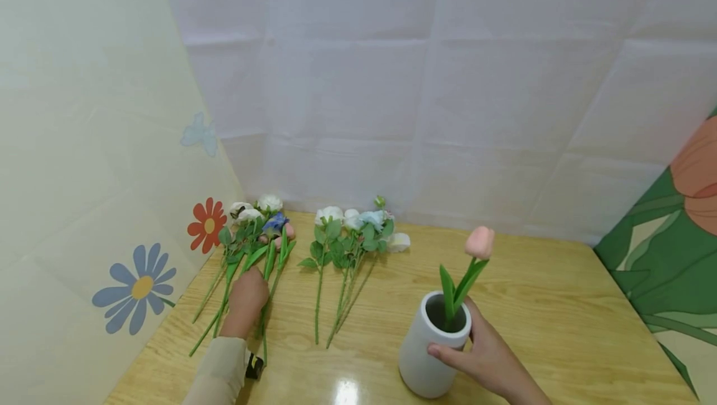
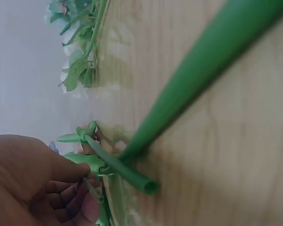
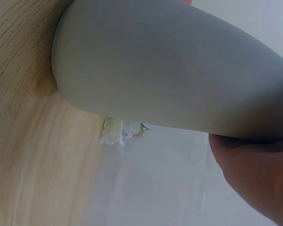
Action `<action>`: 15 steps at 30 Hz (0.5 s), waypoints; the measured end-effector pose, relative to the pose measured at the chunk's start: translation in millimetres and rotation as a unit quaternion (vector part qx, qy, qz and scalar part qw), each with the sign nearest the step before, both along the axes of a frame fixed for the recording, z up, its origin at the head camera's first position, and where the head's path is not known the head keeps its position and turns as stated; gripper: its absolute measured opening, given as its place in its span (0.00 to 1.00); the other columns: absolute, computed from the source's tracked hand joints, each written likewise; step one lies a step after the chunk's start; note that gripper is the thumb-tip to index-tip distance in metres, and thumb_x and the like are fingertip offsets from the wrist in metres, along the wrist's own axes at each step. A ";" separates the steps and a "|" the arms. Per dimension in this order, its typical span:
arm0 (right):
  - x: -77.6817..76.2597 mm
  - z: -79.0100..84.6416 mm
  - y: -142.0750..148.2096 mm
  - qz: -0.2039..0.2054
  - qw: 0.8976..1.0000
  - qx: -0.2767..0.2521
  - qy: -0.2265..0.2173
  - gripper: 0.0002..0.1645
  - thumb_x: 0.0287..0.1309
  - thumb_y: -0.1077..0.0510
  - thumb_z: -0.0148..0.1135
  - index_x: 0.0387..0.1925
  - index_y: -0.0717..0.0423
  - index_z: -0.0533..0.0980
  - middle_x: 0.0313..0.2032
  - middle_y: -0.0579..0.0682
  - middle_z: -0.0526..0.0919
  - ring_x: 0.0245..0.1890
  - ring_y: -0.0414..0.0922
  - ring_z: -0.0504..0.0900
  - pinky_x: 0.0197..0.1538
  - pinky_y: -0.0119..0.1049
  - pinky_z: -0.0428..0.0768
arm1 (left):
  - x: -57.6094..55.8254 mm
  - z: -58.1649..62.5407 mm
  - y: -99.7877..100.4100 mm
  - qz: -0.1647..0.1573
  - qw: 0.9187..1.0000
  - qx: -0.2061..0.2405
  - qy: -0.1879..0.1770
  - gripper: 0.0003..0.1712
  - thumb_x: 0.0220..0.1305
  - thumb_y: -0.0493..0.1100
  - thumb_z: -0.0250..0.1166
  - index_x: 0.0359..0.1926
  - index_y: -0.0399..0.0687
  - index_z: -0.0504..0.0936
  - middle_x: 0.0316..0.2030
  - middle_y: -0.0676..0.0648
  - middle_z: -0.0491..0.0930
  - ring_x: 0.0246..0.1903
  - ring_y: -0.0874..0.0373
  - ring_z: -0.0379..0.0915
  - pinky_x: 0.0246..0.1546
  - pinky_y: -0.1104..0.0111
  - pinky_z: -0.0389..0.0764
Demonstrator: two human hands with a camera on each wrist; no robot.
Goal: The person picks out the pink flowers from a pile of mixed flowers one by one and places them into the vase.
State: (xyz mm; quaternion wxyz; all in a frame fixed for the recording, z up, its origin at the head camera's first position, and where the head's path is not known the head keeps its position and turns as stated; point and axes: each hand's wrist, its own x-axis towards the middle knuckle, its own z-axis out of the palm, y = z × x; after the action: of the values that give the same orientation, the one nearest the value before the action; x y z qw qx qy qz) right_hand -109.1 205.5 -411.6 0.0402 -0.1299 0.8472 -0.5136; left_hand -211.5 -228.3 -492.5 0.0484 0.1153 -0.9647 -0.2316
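Note:
My right hand (image 1: 490, 355) grips the white vase (image 1: 422, 355) near its rim, thumb on the front and fingers behind. The vase stands on the table, as the right wrist view shows. A pink tulip (image 1: 479, 243) with green leaves rises out of it. At the left, my left hand (image 1: 248, 299) is down among a bunch of flowers. In the left wrist view its thumb and fingers pinch a thin green flower stem (image 2: 92, 189); which bloom it belongs to is hidden. Around it lie green leaves (image 1: 284, 249), pink tulip heads, a blue flower (image 1: 275, 223) and white flowers (image 1: 271, 203).
A second group of flowers, with white blooms (image 1: 329, 214) and a pale blue one (image 1: 371, 219), lies mid-table, stems towards me. The wooden table (image 1: 538, 305) meets a white cloth backdrop (image 1: 358, 81). Printed panels with flowers (image 1: 142, 287) border the left and right.

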 end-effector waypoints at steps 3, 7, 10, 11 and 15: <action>-0.2 -0.1 0.0 0.000 1.000 0.000 -0.002 0.47 0.53 0.53 0.78 0.68 0.58 0.62 0.58 0.56 0.79 0.62 0.57 0.74 0.60 0.62 0.72 | 1.2 2.8 0.6 -0.001 1.000 -0.001 0.009 0.08 0.71 0.33 0.54 0.36 0.31 0.76 0.24 0.38 0.77 0.23 0.43 0.77 0.23 0.53 0.79; -0.3 -0.5 0.1 -0.001 1.000 0.000 -0.010 0.47 0.54 0.53 0.78 0.68 0.58 0.62 0.58 0.56 0.79 0.63 0.58 0.74 0.60 0.63 0.73 | 2.5 4.9 0.8 -0.007 0.999 -0.010 0.032 0.09 0.71 0.31 0.51 0.34 0.30 0.76 0.23 0.39 0.75 0.23 0.44 0.76 0.23 0.53 0.78; -0.4 -0.6 0.1 -0.001 1.000 0.000 -0.016 0.47 0.54 0.52 0.77 0.68 0.57 0.61 0.59 0.56 0.79 0.63 0.59 0.74 0.60 0.65 0.73 | 3.0 7.4 1.2 -0.011 0.999 -0.015 0.044 0.09 0.70 0.30 0.51 0.33 0.31 0.76 0.23 0.39 0.75 0.23 0.43 0.76 0.24 0.52 0.78; -0.4 -0.6 0.1 -0.001 1.000 0.000 -0.017 0.47 0.54 0.52 0.77 0.68 0.57 0.61 0.59 0.56 0.78 0.63 0.60 0.74 0.60 0.65 0.73 | 3.3 8.7 1.6 -0.011 0.999 -0.016 0.045 0.09 0.70 0.30 0.51 0.33 0.31 0.76 0.23 0.39 0.75 0.23 0.43 0.76 0.24 0.52 0.78; -0.3 -0.3 0.3 0.000 1.000 -0.001 -0.009 0.47 0.54 0.53 0.78 0.68 0.58 0.61 0.58 0.56 0.79 0.63 0.59 0.74 0.60 0.63 0.72 | 3.2 13.1 2.0 -0.007 0.999 -0.011 0.040 0.08 0.69 0.31 0.53 0.33 0.32 0.76 0.24 0.40 0.76 0.25 0.43 0.77 0.26 0.51 0.79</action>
State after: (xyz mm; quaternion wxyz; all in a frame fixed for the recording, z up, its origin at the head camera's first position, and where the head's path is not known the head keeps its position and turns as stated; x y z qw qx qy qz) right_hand -109.3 205.8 -411.9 0.0483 -0.1254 0.8462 -0.5156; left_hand -208.3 -226.3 -479.4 0.0865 0.0986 -0.9653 -0.2257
